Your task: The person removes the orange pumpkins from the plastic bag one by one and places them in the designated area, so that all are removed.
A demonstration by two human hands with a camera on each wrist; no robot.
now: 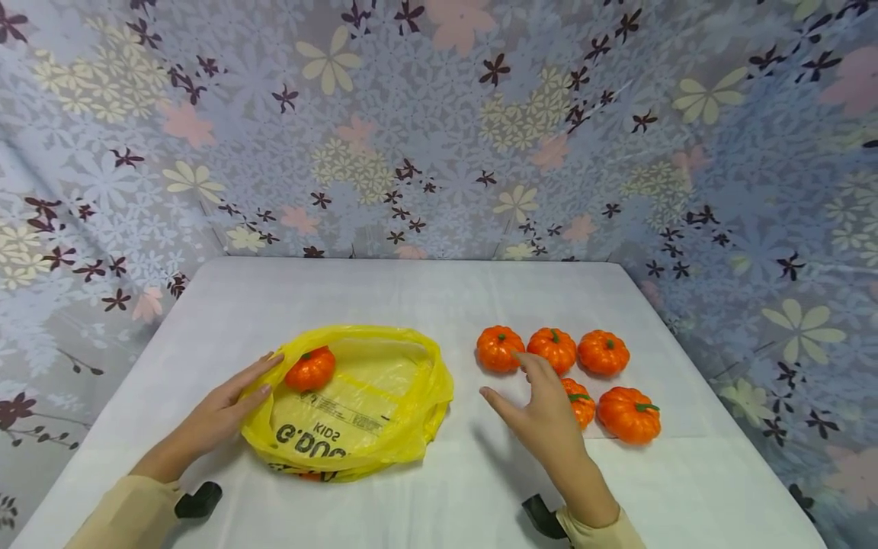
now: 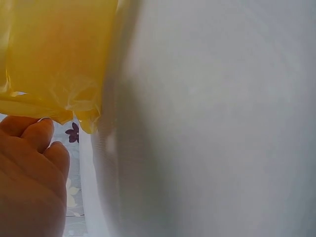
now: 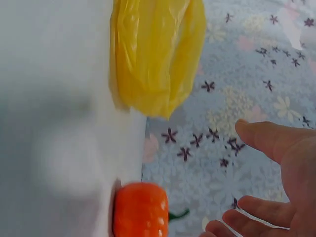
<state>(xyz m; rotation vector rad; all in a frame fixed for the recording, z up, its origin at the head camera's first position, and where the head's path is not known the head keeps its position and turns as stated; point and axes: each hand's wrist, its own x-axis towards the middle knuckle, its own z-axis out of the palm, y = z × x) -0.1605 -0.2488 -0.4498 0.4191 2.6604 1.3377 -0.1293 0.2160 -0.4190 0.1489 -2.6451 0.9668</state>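
A yellow plastic bag (image 1: pixel 425 412) with dark print lies with its mouth held wide on the table. Inside it sits a small orange pumpkin (image 1: pixel 312 370), and a patch of orange shows through its front edge. My left hand (image 1: pixel 222 412) grips the bag's left rim between thumb and fingers; in the left wrist view these fingers (image 2: pixel 37 133) meet the bag's edge. Over the table to the right of the bag, my right hand (image 1: pixel 545 415) holds nothing, its thumb and fingers spread apart. Nearest to its fingertips is a pumpkin (image 1: pixel 499 349) with a green stem.
More pumpkins stand at the right: one at the back middle (image 1: pixel 552 349), one at the back right (image 1: pixel 604 353), one in front (image 1: pixel 629 415), and one partly behind my right hand (image 1: pixel 579 402). A white cloth covers the table (image 1: pixel 411 293). Flowered fabric (image 1: pixel 439 152) hangs behind it.
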